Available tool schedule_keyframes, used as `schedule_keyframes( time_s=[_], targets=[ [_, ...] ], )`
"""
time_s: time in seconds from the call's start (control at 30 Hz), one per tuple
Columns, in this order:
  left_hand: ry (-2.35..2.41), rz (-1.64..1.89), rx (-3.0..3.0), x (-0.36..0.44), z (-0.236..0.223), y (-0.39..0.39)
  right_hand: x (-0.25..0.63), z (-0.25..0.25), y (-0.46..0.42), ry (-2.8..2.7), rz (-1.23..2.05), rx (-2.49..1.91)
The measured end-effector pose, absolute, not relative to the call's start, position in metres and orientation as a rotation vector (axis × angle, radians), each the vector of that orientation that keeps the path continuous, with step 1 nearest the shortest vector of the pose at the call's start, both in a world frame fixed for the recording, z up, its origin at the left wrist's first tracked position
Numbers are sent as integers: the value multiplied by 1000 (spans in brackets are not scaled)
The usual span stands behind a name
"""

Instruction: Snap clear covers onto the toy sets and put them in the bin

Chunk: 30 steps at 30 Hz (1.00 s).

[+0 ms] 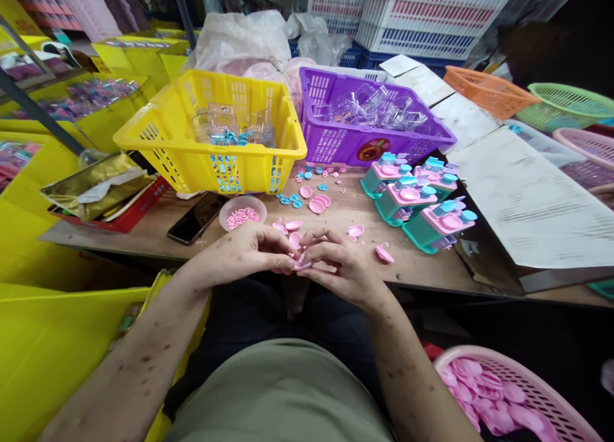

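Note:
Over the front edge of the bench, my left hand (242,253) and my right hand (341,263) meet fingertip to fingertip. My right fingers pinch a small pink toy dish (302,263). At the dish's edge my left thumb and fingers close on a small pink plastic piece, mostly hidden. Loose pink dishes (320,203) lie just beyond, and one dish (384,253) with a thin handle rests to the right. A white bowl (243,213) of thin pink pieces stands by my left hand. Blue round pieces (290,200) are scattered farther back.
A yellow basket (211,167) and a purple basket (330,138) hold clear plastic parts. Several teal-and-pink toy kitchen sets (407,196) stand right. A phone (196,218) lies left. Below right is a pink basket (542,391) of pink parts; a white board (542,192) leans beside the bench.

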<state>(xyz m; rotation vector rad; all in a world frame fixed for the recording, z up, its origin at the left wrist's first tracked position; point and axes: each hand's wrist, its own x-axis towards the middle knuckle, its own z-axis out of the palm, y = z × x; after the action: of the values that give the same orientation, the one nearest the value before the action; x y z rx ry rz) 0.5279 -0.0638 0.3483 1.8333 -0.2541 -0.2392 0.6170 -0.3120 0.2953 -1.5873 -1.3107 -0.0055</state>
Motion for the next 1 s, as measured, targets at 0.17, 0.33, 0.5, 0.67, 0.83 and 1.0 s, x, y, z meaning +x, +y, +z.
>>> schedule_keyframes(
  time_s=[0.17,0.33,0.5,0.67,0.83,1.0],
  targets=[
    [-13,230,2485,545,344,-18,645,279,-306,-1177,-55,-1900],
    [330,120,3069,569,319,3,677,271,-289,-1176,-26,-2099],
    [201,-71,3109,582,306,0,714,276,-273,-1016,-1,-2432],
    [125,-15,3061,587,299,9,730,270,-272,-877,14,-2551],
    [87,11,2909,586,307,18,724,263,-284,-839,-90,-2430],
    [135,218,2511,582,320,15,706,270,-299,-807,-54,-2035]
  ],
)
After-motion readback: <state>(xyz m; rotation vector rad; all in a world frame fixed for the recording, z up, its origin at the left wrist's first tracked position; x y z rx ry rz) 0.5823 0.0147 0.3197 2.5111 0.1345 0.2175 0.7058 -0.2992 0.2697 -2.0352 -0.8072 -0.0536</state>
